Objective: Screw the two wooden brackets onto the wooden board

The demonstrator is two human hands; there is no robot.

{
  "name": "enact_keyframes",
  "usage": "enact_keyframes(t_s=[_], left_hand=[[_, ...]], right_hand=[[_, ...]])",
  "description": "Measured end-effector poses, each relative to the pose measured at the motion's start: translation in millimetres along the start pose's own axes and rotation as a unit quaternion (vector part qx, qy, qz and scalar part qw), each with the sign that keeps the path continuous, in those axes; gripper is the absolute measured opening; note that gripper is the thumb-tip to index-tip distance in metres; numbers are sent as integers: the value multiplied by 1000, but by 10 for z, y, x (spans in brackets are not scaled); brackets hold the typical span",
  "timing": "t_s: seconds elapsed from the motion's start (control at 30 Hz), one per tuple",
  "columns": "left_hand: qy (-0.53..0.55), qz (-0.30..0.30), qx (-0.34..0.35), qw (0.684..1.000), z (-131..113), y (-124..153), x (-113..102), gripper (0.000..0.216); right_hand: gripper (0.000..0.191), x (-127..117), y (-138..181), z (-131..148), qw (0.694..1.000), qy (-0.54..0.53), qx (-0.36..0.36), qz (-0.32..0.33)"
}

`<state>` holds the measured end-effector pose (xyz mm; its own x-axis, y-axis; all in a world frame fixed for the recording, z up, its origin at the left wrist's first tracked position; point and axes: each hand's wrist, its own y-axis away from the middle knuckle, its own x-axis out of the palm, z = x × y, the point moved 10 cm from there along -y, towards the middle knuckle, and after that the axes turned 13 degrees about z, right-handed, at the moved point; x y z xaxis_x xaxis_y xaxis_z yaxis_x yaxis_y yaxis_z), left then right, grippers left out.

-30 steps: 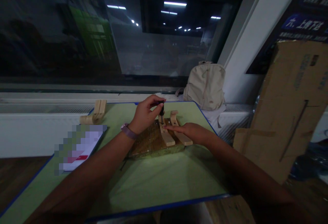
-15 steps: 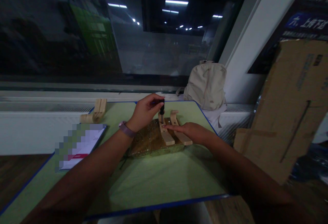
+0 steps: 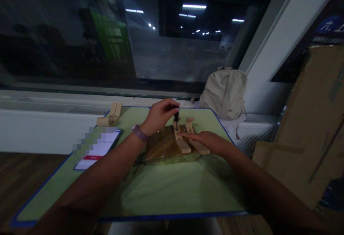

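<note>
Your left hand (image 3: pixel 162 116) has its thumb and fingers (image 3: pixel 172 103) pinched closed near the top of a black-handled screwdriver (image 3: pixel 176 116), with hardly any gap beyond the handle's own width. The screwdriver stands nearly upright, its shaft pointing down to the upper face of the left curved wooden piece (image 3: pixel 183 145); whether the tip is seated in a screw is too small to tell. Your right hand (image 3: pixel 211 141) reaches in from the other side, index finger stretched straight and its tip against that same left piece, just nearer you than the shaft. The finger crosses over the right curved wooden piece (image 3: pixel 201 148); how far your other right fingers are curled, and whether they grip that piece, you cannot tell from this view. Both wooden pieces lie side by side, a narrow gap between them, on a brown block (image 3: pixel 158 145) in shiny wrap, which rests on the green table (image 3: pixel 166 188). To your left on the table lie a flat device (image 3: pixel 99 148) and, behind it, more curved wooden parts (image 3: pixel 115 111).
</note>
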<state>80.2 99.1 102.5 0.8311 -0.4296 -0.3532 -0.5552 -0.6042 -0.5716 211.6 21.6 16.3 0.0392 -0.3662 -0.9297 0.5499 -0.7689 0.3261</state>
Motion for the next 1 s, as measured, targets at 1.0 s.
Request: enact_keyframes(t_s=[1.0], left_hand=[[-166, -33, 79, 982, -338, 44, 38, 9]], right_hand=[[79, 21, -17, -37, 997, -67, -32, 2]])
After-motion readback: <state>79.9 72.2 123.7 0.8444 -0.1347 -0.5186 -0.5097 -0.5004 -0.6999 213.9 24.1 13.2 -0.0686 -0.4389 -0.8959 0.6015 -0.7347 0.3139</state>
